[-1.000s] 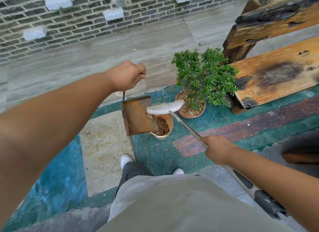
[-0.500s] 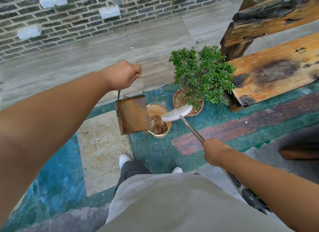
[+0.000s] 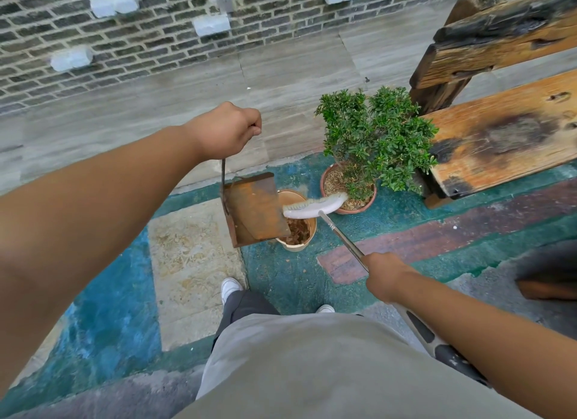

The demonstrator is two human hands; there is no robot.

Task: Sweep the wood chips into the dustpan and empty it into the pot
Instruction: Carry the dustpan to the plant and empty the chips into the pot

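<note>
A rusty metal dustpan (image 3: 254,211) hangs tilted over a small tan pot (image 3: 307,228) that holds brown wood chips (image 3: 296,229). My left hand (image 3: 226,131) grips the top of the dustpan's thin upright handle. My right hand (image 3: 385,275) grips the metal shaft of a broom, whose white brush head (image 3: 313,205) lies against the dustpan's right edge, above the pot's rim.
A terracotta pot with a green shrub (image 3: 374,134) stands just right of the tan pot. A weathered wooden bench (image 3: 505,131) fills the right side. A brick wall (image 3: 156,38) runs along the back. My white shoes (image 3: 231,287) stand on painted ground below the pot.
The brush head moved right off the dustpan, then came back left onto its right edge. The dustpan stays tilted over the pot.
</note>
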